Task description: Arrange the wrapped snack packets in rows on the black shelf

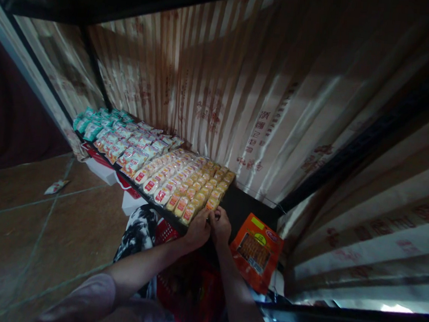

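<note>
My left hand [198, 229] and my right hand [221, 225] come together at the front edge of the black shelf [241, 203]. Between their fingertips is a small yellow wrapped snack cake [211, 204], at the near end of the last row. The fingers of both hands are closed around its near end and partly hide it. Beside it run several rows of yellow wrapped cakes [197, 189], then paler wrapped cakes [164, 176] with red labels. An orange bag [256, 250] with a window lies to the right of my right hand.
White snack packets [135, 149] and teal packets [98, 120] stand farther left on the shelf. A packet [56, 187] lies on the tiled floor [16, 234]. A red basket [166, 231] is below the shelf. Printed sheeting [221, 81] hangs behind; a dark post [323, 160] slants at right.
</note>
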Demonstrator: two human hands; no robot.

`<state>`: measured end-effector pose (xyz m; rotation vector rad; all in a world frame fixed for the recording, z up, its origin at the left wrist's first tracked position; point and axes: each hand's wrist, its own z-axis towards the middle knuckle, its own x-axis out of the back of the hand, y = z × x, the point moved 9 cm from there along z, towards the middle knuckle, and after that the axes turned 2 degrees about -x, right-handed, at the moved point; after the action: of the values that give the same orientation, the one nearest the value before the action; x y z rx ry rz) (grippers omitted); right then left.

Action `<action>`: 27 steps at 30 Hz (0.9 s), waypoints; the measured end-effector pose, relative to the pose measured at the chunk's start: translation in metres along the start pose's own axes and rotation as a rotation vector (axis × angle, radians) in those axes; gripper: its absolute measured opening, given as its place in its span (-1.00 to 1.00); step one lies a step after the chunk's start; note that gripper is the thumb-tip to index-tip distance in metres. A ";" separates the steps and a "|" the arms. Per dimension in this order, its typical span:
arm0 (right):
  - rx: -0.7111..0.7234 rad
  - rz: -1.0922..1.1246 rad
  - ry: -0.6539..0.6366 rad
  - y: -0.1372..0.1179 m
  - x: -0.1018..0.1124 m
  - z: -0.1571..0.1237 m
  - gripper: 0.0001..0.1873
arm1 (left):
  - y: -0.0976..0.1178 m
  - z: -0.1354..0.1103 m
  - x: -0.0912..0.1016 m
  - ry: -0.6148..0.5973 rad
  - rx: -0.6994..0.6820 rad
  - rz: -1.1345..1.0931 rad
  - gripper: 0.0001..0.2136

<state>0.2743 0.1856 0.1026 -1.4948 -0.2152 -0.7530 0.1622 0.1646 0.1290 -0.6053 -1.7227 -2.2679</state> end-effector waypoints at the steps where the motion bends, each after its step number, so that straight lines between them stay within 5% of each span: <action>1: -0.011 0.008 0.001 0.001 0.000 0.000 -0.49 | 0.001 0.000 0.000 -0.004 0.002 0.011 -0.46; 16: -0.029 0.014 0.092 0.006 0.000 0.004 -0.56 | -0.024 0.002 -0.008 0.028 -0.032 0.101 -0.47; 27: 0.050 0.065 0.108 0.001 0.000 0.006 -0.63 | -0.019 0.000 -0.010 -0.005 -0.069 0.171 -0.49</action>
<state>0.2767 0.1915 0.1023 -1.4034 -0.1031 -0.7687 0.1629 0.1696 0.1086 -0.7427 -1.5366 -2.2154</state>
